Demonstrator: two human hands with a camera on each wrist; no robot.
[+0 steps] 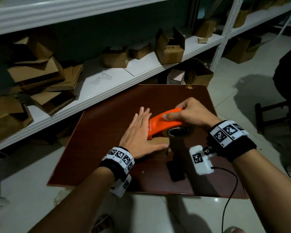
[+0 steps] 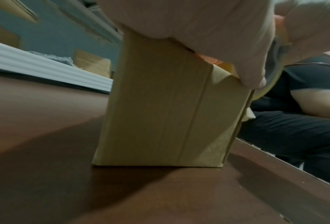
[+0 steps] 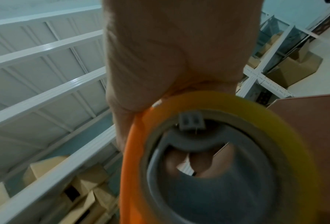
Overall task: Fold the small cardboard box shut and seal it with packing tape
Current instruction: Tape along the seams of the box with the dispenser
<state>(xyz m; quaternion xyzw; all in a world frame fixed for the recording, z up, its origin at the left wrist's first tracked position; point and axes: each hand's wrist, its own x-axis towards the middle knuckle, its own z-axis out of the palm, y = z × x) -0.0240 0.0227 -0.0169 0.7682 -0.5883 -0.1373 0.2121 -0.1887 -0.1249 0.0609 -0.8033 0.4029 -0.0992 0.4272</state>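
A small cardboard box (image 1: 159, 142) stands on the dark brown table (image 1: 99, 132), mostly hidden under my hands. In the left wrist view the box (image 2: 160, 109) shows its near side, upright. My left hand (image 1: 139, 132) lies flat on the box top, fingers straight, thumb along the near edge. My right hand (image 1: 190, 111) grips the orange tape dispenser (image 1: 163, 122) by its handle, its front end on the box top beside my left fingers. The tape roll (image 1: 178, 132) hangs at the box's right side; it fills the right wrist view as the roll (image 3: 236, 103).
White shelving (image 1: 107, 86) behind the table holds several open and flattened cardboard boxes (image 1: 170, 47). A black object (image 1: 175, 170) lies on the table near my right wrist. Another person (image 1: 289, 73) sits at the right by a dark stool (image 1: 275, 113).
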